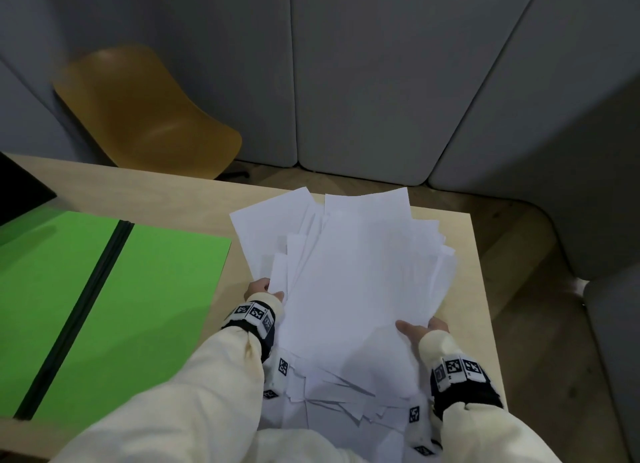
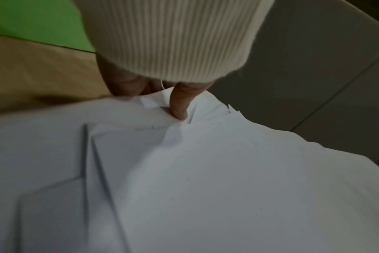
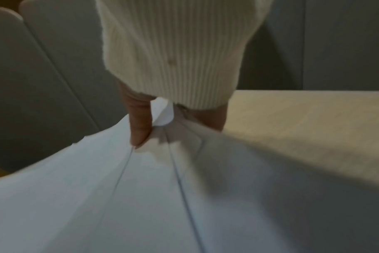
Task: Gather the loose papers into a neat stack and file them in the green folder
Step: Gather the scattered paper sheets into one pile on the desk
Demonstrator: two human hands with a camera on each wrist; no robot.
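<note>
Papers [image 1: 349,289] (uneven bundle) | left hand [image 1: 264,291] fingers clamp edge | right hand [image 1: 420,329] fingers likewise

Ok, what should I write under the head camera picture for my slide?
Both hands, left hand and right hand, hold an untidy bundle of white papers above the table, beside the open green folder.

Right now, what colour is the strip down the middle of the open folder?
Black, between two bright green panels of the folder; the strip shows best in the head view.
</note>
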